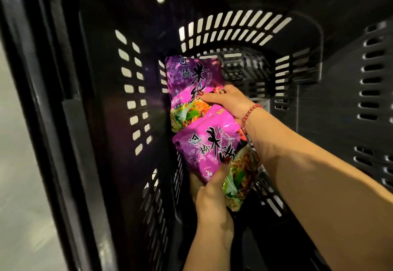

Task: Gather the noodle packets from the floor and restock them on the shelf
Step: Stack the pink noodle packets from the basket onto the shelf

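Observation:
Two purple noodle packets lie deep inside a black slotted plastic basket [131,100]. The far packet [187,79] leans against the basket's left wall. My right hand [229,100], with a red bead bracelet at the wrist, holds its right edge, thumb across the front. The near packet [210,143] overlaps the far one's lower end. My left hand [210,196] grips this near packet from below, thumb pressed on its front and fingers hidden behind it.
The basket's tall black walls with rows of slots surround both arms on all sides. Its thick rim [42,122] runs down the left. A pale floor [19,185] shows outside, left of the rim.

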